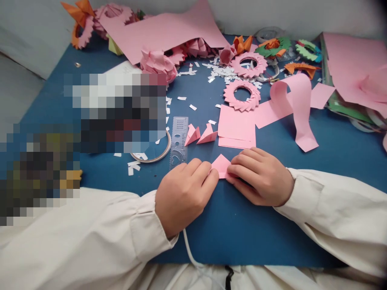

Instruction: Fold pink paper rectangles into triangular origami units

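Note:
Between my two hands a small piece of pink paper (221, 166) lies on the blue table, folded to a point at its far side. My left hand (189, 191) pinches its left edge, and my right hand (261, 175) is closed on its right edge; the fingertips hide both side corners. Just beyond it is a stack of pink paper squares (236, 125). Two folded pink paper pieces (207, 135) stand left of the stack. Beside them lies a clear plastic stencil ruler (179, 139), its near end close to my left hand.
Pink folded-paper rings (242, 96) and white paper scraps (223, 72) lie behind the stack. A curling pink strip (302, 108) is at the right. A roll of tape (167, 151) sits left of the ruler. Large pink sheets (169, 30) lie at the back. Blurred blocks cover the left.

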Action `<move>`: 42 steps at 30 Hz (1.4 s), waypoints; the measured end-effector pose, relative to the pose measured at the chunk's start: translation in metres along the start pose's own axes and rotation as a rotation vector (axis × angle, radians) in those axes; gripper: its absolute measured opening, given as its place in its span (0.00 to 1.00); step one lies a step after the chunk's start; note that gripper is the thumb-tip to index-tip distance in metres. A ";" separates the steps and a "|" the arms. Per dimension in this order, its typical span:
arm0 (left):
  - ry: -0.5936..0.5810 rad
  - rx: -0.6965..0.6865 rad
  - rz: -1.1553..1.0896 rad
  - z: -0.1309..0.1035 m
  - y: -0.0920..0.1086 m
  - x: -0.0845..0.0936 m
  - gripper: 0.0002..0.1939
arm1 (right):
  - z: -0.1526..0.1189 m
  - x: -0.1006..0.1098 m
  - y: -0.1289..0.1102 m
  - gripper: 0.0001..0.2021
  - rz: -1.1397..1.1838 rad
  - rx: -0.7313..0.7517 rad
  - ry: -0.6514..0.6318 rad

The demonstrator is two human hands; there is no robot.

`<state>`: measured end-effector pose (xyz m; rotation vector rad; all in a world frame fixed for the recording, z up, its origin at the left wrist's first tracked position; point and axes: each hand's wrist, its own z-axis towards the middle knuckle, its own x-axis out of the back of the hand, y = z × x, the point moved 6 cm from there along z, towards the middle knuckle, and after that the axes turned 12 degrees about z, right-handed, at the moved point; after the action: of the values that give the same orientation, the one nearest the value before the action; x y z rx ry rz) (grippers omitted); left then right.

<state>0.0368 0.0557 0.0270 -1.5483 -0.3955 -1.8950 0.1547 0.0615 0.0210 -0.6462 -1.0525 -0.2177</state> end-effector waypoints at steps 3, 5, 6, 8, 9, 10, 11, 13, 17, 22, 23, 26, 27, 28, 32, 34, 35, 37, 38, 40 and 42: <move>-0.047 0.030 -0.065 0.001 -0.003 -0.003 0.09 | 0.000 0.000 0.004 0.04 0.060 -0.040 -0.001; -0.079 0.053 -0.103 0.002 -0.004 -0.005 0.09 | 0.001 0.000 0.006 0.04 0.114 -0.063 0.000; -0.094 0.062 -0.115 0.002 -0.005 -0.006 0.09 | 0.001 0.000 0.007 0.04 0.139 -0.072 0.002; -0.113 0.074 -0.128 0.003 -0.006 -0.007 0.09 | 0.000 0.000 0.008 0.04 0.174 -0.082 0.008; -0.115 0.074 -0.129 0.003 -0.006 -0.007 0.09 | 0.000 0.000 0.008 0.04 0.183 -0.079 0.012; -0.113 0.069 -0.127 0.003 -0.005 -0.008 0.09 | 0.000 0.000 0.007 0.03 0.184 -0.072 0.011; -0.107 0.065 -0.122 0.003 -0.005 -0.008 0.09 | 0.000 0.000 0.007 0.03 0.180 -0.062 0.005; -0.081 0.052 -0.107 0.002 -0.004 -0.007 0.09 | -0.001 -0.001 0.006 0.03 0.161 -0.038 -0.008; -0.004 -0.020 -0.107 0.001 0.000 -0.002 0.08 | -0.001 0.000 0.005 0.05 0.192 0.010 -0.009; 0.083 -0.050 -0.205 -0.001 0.001 0.007 0.11 | 0.001 0.002 0.006 0.04 0.212 -0.032 0.021; 0.090 -0.037 -0.212 -0.002 0.000 0.008 0.12 | 0.001 0.001 0.005 0.04 0.215 -0.043 0.009; 0.100 -0.020 -0.224 -0.002 0.000 0.009 0.13 | 0.001 -0.002 0.005 0.05 0.236 -0.069 -0.037; 0.102 -0.013 -0.230 -0.002 0.000 0.009 0.13 | 0.001 -0.003 0.006 0.05 0.240 -0.075 -0.041; 0.103 -0.003 -0.235 -0.002 0.000 0.008 0.12 | 0.001 -0.003 0.006 0.04 0.244 -0.080 -0.039; 0.078 0.048 -0.226 0.000 -0.003 0.006 0.11 | 0.001 0.000 0.008 0.02 0.272 -0.074 0.009; 0.069 0.061 -0.204 0.000 -0.004 0.006 0.10 | 0.001 0.001 0.008 0.01 0.287 -0.067 0.021; 0.078 0.062 -0.194 0.001 -0.004 0.006 0.09 | 0.001 0.001 0.008 0.01 0.290 -0.069 0.028; 0.124 0.061 -0.169 0.001 -0.005 0.009 0.08 | 0.001 0.002 0.010 0.02 0.284 -0.085 0.054; 0.165 0.054 -0.149 0.001 -0.005 0.012 0.07 | 0.000 0.002 0.011 0.03 0.274 -0.095 0.067; 0.241 0.017 -0.096 -0.001 -0.003 0.017 0.05 | 0.000 0.002 0.012 0.03 0.243 -0.106 0.085; 0.279 -0.058 -0.049 -0.004 0.002 0.020 0.05 | 0.000 0.001 0.012 0.03 0.205 -0.104 0.089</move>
<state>0.0338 0.0460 0.0447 -1.2950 -0.2574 -2.1404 0.1611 0.0708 0.0173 -0.8257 -0.8864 -0.1216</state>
